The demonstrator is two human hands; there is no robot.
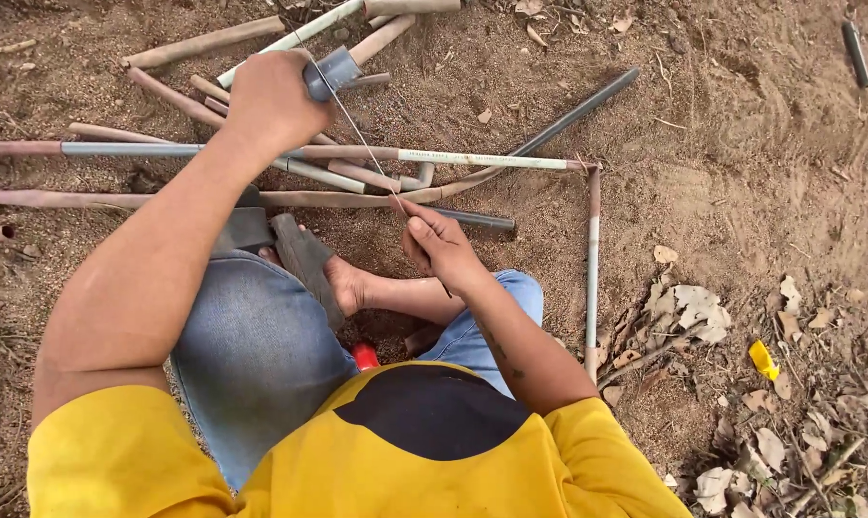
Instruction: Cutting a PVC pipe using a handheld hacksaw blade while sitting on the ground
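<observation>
An outdoor work spot on bare sandy ground [741,192], strewn with dusty plastic pipes [338,153], dry leaves [698,312] and twigs.

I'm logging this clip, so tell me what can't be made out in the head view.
- Grey pipe fitting: mostly covered by the left hand.
- Thin strand: too fine to identify; its end disappears in the right hand.
- Long pipes: cut off by the left edge.
- Red object: hidden by the yellow shirt.

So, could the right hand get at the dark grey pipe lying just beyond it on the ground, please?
Probably yes: the right hand sits right beside the dark grey pipe, with nothing between them, though its fingers already pinch a thin wire.
</observation>
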